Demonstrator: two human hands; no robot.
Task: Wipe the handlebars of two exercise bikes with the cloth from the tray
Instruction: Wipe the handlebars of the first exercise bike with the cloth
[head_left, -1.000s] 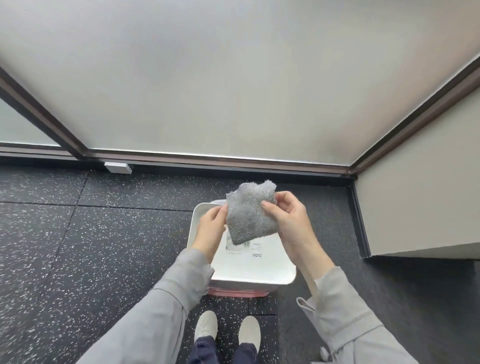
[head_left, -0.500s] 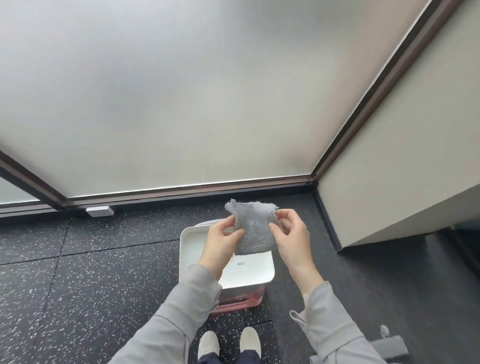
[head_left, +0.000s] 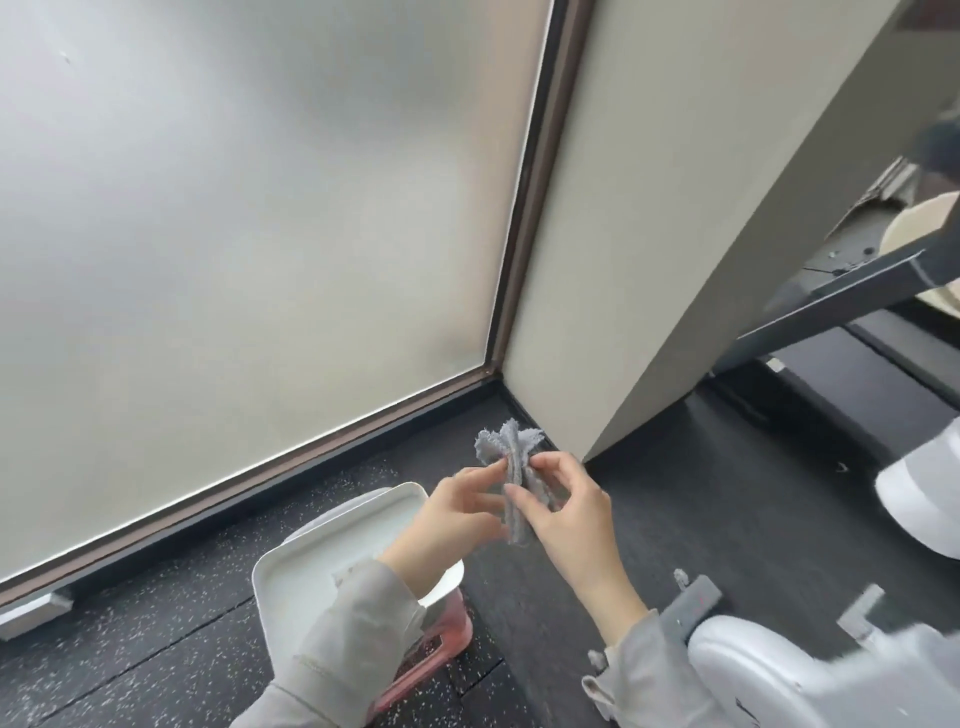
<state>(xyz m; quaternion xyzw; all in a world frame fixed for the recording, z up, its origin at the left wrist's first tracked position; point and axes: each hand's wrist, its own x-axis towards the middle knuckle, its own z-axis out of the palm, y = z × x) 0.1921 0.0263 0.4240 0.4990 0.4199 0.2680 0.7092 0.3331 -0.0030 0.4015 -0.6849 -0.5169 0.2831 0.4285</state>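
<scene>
- Cloth (head_left: 511, 480): grey, fluffy, bunched into folds, being held in mid-air between both hands, above the floor just right of the tray, near the wall corner.
- Left hand (head_left: 457, 512): fingers curling onto the cloth's left side, pinching it w/ thumb + fingertips near the top of the bunch.
- Right hand (head_left: 569, 514): thumb + index pinching the cloth's right side; other fingers are bending loosely behind it.
- Tray (head_left: 332, 566): white, rounded corners, sitting on a pink base (head_left: 441, 649) on the floor; the left sleeve (head_left: 358, 639) is crossing over its near right part. Nothing of the cloth is touching the tray.
- Floor (head_left: 156, 634): dark rubber w/ white speckles.
- Frosted glass panel (head_left: 249, 208) w/ dark brown frame is filling the far left; beige wall (head_left: 649, 208) is meeting it at the corner, centre-right.
- Exercise bike parts at near right: white rounded housing (head_left: 753, 670) and a grey pedal (head_left: 696, 605), just beside the right sleeve. Blurred, so no more detail.
- Dark metal bar (head_left: 841, 296) is slanting across the far right; what it belongs to, cannot tell.
</scene>
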